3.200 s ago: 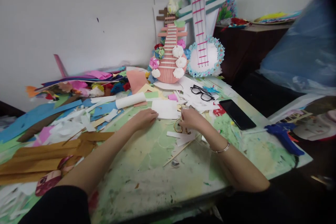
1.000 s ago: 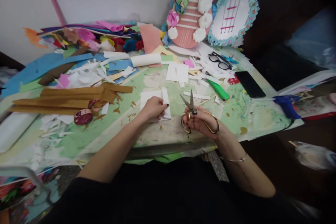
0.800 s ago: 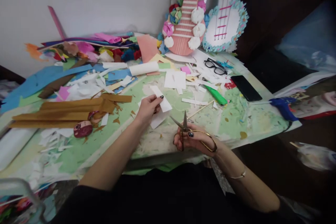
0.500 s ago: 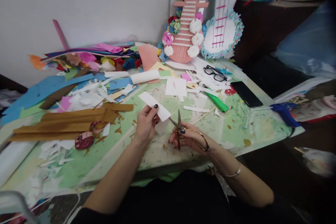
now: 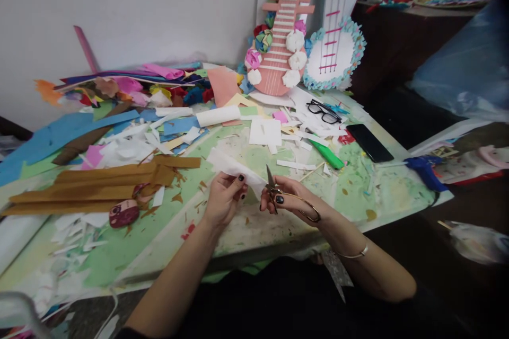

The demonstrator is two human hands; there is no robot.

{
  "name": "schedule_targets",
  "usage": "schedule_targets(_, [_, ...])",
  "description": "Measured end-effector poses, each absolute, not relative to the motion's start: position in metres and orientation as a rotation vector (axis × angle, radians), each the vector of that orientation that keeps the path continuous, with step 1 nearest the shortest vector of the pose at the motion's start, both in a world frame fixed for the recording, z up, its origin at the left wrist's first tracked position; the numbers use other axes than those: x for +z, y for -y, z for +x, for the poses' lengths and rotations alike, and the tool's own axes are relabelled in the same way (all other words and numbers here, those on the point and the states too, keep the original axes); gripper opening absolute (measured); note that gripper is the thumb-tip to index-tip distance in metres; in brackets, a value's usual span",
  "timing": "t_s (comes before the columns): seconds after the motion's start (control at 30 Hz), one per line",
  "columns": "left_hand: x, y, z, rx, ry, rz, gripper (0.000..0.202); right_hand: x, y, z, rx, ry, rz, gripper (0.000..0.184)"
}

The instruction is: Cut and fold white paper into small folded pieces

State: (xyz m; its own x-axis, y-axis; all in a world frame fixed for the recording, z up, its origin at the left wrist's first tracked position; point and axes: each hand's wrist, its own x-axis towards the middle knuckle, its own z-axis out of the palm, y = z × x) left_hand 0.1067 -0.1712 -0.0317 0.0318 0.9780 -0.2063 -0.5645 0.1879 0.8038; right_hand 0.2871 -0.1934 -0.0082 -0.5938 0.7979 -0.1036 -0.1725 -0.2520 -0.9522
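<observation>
Left hand: the left hand (image 5: 225, 198) pinches the white paper strip (image 5: 234, 167) between thumb and fingertips, holding it just above the table (image 5: 358, 196)
Paper: the strip runs from the pinch toward 10 o'clock; its near end meets the scissors (image 5: 274, 190); motion blur softens its edges
Right hand: the right hand (image 5: 292, 198) is closed around the gold scissor handles, with the blade tip pointing to 12 o'clock and touching the paper's right end; whether the blades are apart cannot be told
Position: both hands are close together over the table's near edge
At 12 o'clock: loose white paper pieces (image 5: 265, 131), and beyond them a pink paper guitar (image 5: 278, 58)
At 2 o'clock: a green marker (image 5: 328, 154), glasses (image 5: 324, 111) and a black phone (image 5: 369, 143)
At 3 o'clock: a blue glue gun (image 5: 425, 172) at the table's edge
At 9 o'clock: folded brown paper strips (image 5: 99, 183)
</observation>
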Motion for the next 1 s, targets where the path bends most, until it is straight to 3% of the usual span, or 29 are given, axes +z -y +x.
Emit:
schedule_targets(0.53, [-0.038, 0.172, 0.104, 1.286, -0.913, 0.768, 0.037, -0.009, 0.196, 0.289, 1.878, 1.408, -0.842, 0.043])
schedule_targets(0.7, [-0.048, 0.173, 0.090, 1.482, -1.119, 1.069, 0.054, -0.001, 0.195, 0.291, 1.863, 1.466, -0.824, 0.039])
schedule_targets(0.83, [-0.014, 0.176, 0.067, 1.797, -1.468, 1.797, 0.081, 0.013, 0.194, 0.295, 1.834, 1.584, -0.848, 0.039])
schedule_targets(0.93, [0.033, 0.172, 0.059, 1.507, -1.318, 2.434, 0.064, 0.022, 0.192, 0.295, 1.807, 1.667, -0.867, 0.037])
schedule_targets(1.0, [0.058, 0.164, 0.060, 1.280, -1.095, 2.484, 0.053, 0.026, 0.190, 0.294, 1.802, 1.696, -0.856, 0.036])
